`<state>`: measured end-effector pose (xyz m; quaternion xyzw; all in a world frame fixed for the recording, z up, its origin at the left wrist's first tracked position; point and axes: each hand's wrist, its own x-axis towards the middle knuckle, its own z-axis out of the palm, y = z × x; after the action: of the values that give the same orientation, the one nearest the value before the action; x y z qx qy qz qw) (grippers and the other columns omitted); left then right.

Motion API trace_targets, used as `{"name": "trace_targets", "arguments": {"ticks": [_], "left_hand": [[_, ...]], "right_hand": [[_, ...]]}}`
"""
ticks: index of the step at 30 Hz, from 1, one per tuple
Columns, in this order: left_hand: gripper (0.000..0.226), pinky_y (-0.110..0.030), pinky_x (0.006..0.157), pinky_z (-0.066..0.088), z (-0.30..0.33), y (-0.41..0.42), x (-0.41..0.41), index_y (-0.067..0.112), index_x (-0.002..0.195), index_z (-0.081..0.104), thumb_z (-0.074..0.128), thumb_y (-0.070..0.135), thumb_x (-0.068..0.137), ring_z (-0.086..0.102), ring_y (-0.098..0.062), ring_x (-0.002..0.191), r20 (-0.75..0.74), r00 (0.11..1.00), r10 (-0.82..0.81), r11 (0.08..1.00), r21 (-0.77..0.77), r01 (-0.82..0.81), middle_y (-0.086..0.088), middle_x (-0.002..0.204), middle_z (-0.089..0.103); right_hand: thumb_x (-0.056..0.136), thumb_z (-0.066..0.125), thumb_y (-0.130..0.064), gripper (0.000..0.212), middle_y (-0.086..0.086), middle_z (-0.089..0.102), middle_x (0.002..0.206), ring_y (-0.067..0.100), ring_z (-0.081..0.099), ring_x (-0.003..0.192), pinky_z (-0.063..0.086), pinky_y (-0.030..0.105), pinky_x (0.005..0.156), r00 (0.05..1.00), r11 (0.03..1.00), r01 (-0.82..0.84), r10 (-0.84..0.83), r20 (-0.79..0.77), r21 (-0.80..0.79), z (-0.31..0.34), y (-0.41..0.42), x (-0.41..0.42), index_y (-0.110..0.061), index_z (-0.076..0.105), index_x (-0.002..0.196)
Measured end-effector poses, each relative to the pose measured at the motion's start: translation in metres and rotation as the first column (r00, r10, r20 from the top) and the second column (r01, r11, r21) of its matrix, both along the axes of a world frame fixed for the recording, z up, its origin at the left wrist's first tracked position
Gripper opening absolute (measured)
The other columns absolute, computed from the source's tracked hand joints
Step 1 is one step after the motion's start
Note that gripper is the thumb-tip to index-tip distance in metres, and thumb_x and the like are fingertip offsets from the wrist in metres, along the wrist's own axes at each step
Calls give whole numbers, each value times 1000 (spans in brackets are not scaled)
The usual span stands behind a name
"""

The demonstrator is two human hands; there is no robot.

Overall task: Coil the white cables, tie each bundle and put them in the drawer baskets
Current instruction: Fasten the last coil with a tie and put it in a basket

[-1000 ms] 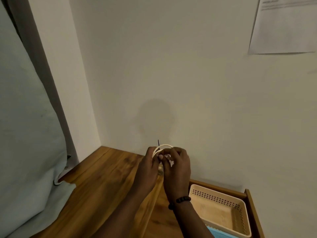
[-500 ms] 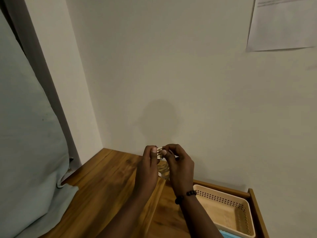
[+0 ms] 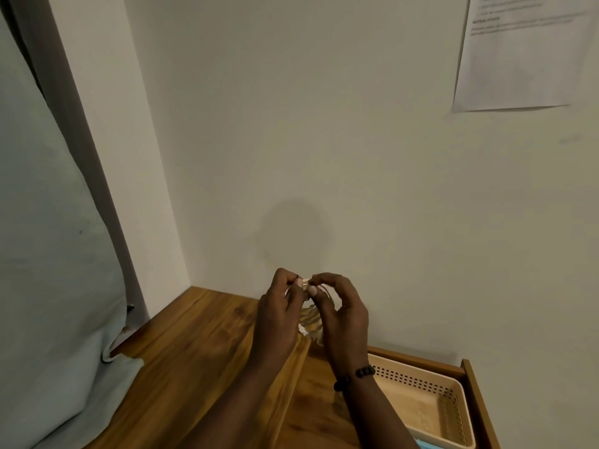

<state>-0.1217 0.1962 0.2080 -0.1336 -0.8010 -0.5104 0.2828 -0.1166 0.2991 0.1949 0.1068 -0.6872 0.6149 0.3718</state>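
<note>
Over the wooden table (image 3: 201, 345), with a beige basket (image 3: 453, 396) at the near right, the left hand (image 3: 278, 314) and right hand (image 3: 340, 314) pinch a white cable (image 3: 305, 281) between their fingertips, its loops blurred below.

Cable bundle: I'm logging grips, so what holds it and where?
Both hands, left hand and right hand, pinch the white cable bundle at its top.

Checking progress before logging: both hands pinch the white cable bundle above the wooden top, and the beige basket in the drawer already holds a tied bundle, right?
Not quite. The head view shows the beige basket with nothing inside. Left hand and right hand do pinch the white cable bundle above the wooden top.
</note>
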Motion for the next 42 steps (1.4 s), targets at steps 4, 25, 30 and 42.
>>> {"name": "trace_targets", "arguments": {"ticks": [4,25,30,42], "left_hand": [[4,-12,64,54,3,0,0,26,99,54,51,28,98,64,8,84,-32,999,3,999,-39,-4,16,87,66],[8,-27,68,59,12,2,-2,22,102,57,54,27,97,63,-14,90,-114,993,3,989,-148,-20,4,94,66],[11,-28,69,59,11,2,-3,19,103,58,54,27,97,63,-16,90,-107,994,2,990,-140,-18,2,94,66],[12,-27,67,58,14,0,-5,18,102,58,53,28,97,64,-16,89,-110,994,-18,992,-126,4,1,94,66]], "right_hand": [[87,69,-13,19,-11,62,112,5,54,111,47,17,87,976,975,207,-200,-86,78,10,-1,2,-28,69,98],[85,71,-10,19,-2,67,97,12,61,93,41,4,80,934,938,346,-340,-111,37,19,-13,13,-15,65,103],[83,72,-6,21,-4,67,96,2,58,94,41,2,80,950,955,295,-292,-111,15,18,-10,11,-17,71,101],[86,70,-9,22,-6,67,98,2,61,95,44,7,76,976,980,191,-195,-94,-50,17,-11,7,-23,64,103]]}}
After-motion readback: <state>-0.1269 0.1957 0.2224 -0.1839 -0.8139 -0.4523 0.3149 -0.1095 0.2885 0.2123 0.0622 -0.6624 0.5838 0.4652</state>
